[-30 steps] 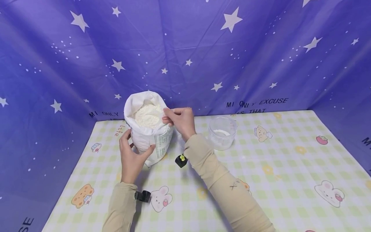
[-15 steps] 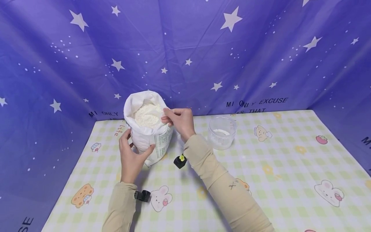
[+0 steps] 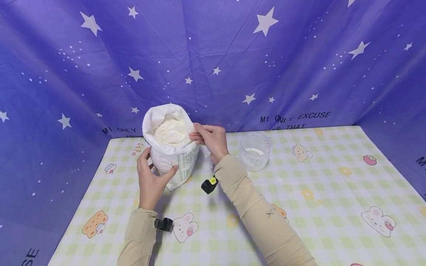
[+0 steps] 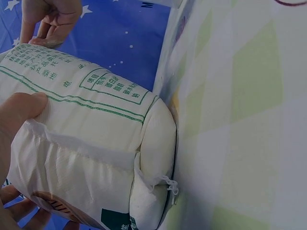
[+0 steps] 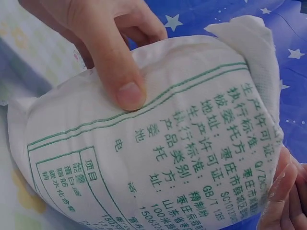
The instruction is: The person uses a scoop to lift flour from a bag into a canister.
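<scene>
An open white cloth bag (image 3: 169, 162) with green print stands on the table, filled with white flour (image 3: 166, 131). My left hand (image 3: 151, 177) grips its lower front, thumb in front and fingers round the left side; the left thumb (image 4: 24, 110) presses the cloth in the left wrist view. My right hand (image 3: 211, 138) is at the bag's right rim with fingertips pinched together. It seems to hold a white spoon (image 3: 181, 133), hard to make out against the flour, its handle mostly hidden by the fingers. In the right wrist view the right hand (image 5: 285, 196) shows beside the rim.
A clear round plastic tub (image 3: 255, 157) with a little white powder stands to the right of the bag, near the right forearm. A checked cloth covers the table (image 3: 332, 192). Behind hangs a blue starry curtain (image 3: 219, 96).
My right hand has shifted slightly to the right along the rim, and the flour surface near it looks different. The left hand and bag have stayed put.
</scene>
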Motion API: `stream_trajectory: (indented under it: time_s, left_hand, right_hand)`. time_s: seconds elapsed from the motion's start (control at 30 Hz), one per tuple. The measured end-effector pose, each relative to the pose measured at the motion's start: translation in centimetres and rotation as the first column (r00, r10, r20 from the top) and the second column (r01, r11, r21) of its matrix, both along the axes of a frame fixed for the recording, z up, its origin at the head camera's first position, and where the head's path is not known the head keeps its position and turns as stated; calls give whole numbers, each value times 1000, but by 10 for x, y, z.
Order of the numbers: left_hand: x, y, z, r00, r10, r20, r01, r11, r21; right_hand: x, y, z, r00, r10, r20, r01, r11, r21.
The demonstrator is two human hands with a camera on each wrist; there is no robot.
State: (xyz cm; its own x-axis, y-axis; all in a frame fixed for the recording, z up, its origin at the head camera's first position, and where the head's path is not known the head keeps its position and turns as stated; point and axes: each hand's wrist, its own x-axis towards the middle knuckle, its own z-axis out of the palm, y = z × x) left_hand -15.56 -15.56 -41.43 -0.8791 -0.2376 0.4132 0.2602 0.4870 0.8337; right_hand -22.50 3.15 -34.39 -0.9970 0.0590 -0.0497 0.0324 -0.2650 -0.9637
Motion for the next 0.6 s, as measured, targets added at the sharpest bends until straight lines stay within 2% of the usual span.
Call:
stream_trajectory:
  time_s: [0.33, 0.6]
  left_hand:
    - [0, 0, 0, 1000, -1, 6, 1, 1000, 1]
    - [0, 0, 0, 1000, -3, 14, 2, 1000, 5]
  right_hand:
    - [-2, 6, -2, 999, 4, 45, -3, 999, -33]
    - [-3, 8, -1, 999, -1, 45, 4, 998, -57]
